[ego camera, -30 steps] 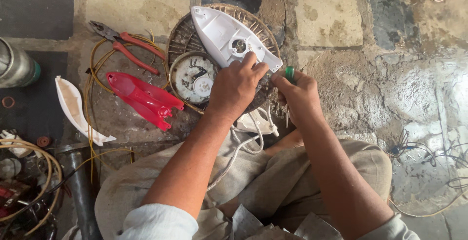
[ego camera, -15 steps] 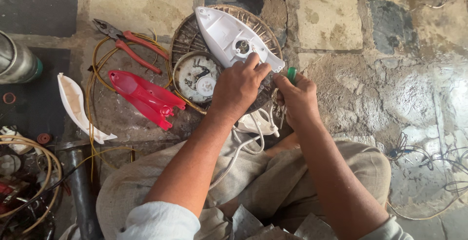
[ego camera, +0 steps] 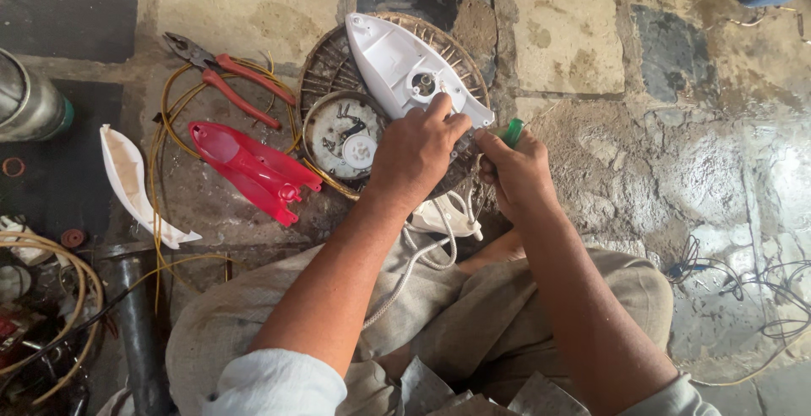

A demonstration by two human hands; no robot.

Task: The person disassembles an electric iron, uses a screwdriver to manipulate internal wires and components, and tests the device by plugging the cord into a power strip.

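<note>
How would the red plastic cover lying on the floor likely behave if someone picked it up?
The red plastic cover looks thin and hollow, so probably light for its size. Its moulded shape suggests stiffness, not floppiness. The glossy surface might be slightly slippery, and its thin edges could crack if squeezed.

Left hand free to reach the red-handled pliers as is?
Probably not: the left hand is gripping the white iron shell. The pliers lie uncovered to its left, so the path looks open once it lets go.

Left grip has slid a bit further up onto the white iron shell toward its round hole, right grip w/ green-handled screwdriver edged closer, shell barely shifted on wire fan guard.
</note>
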